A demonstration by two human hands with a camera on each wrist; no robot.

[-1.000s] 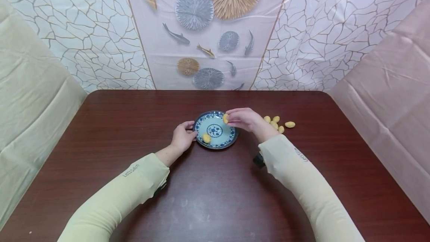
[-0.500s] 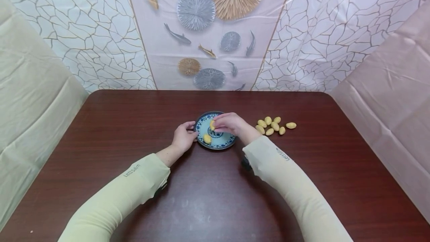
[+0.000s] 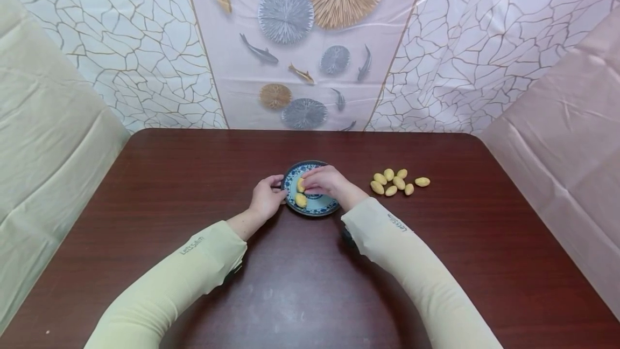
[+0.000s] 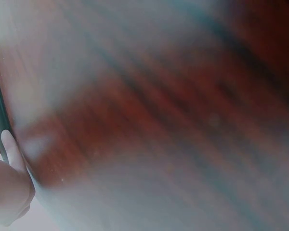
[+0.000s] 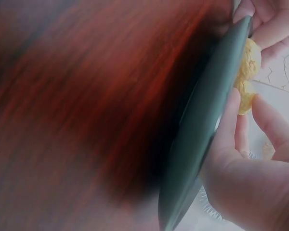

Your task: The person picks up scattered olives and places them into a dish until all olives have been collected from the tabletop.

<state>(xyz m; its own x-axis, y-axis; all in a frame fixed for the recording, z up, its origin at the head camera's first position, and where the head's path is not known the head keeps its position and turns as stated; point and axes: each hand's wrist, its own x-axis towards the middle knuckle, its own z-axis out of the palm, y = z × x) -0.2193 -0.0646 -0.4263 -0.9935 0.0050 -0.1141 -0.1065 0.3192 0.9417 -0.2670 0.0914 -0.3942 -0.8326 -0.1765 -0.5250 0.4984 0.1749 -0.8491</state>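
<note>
A blue-and-white patterned plate [image 3: 319,208] stands on the table, its dark green underside [image 5: 202,130] filling the middle of the right wrist view. My left hand [image 3: 265,198] holds the plate's left rim between thumb and fingers; the left wrist view catches only part of that hand [image 4: 12,185] at its edge. Over the plate, my right hand [image 3: 328,183] pinches a small yellow oval piece [image 3: 301,185] with a crinkled surface. A second yellow oval piece [image 3: 301,200] lies on the plate, right beside the held one. In the right wrist view the two pieces appear to touch.
Several more yellow oval pieces [image 3: 399,182] lie loose in a cluster on the dark red-brown table [image 3: 194,166], right of the plate. Patterned cloth [image 3: 334,96] hangs behind the table, with plain cloth sheets at both sides.
My right hand has carried its yellow oval piece leftward across the plate, down beside the other one. More of the cluster at right shows. The left hand stays on the rim.
</note>
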